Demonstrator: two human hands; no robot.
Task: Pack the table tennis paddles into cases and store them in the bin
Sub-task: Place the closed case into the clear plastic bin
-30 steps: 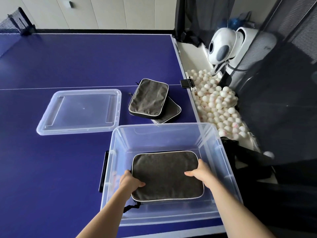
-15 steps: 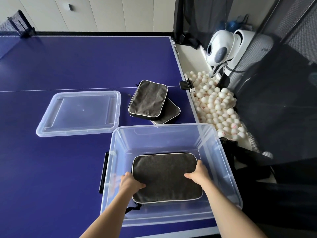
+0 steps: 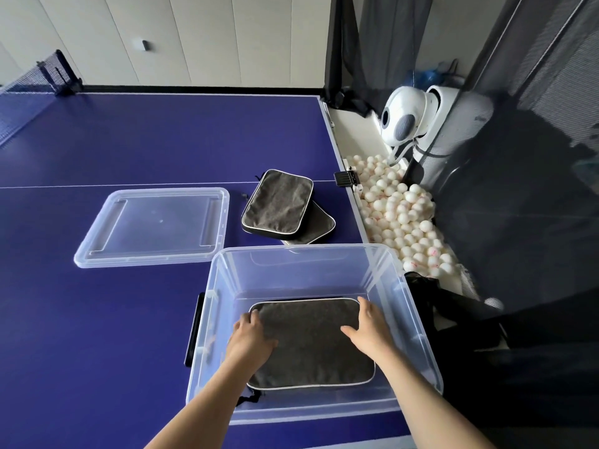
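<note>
Grey paddle case (image 3: 311, 341) lay inside the clear bin (image 3: 418, 322); my left hand (image 3: 251, 338) and right hand (image 3: 369, 330) gripped its two sides.

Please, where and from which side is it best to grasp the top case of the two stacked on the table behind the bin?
Probably by its long edges, from above. The top case lies flat on the lower case, its white-piped rim free all round. Its near edge faces the bin, so reach over the bin wall and pinch across the narrow width.
</note>
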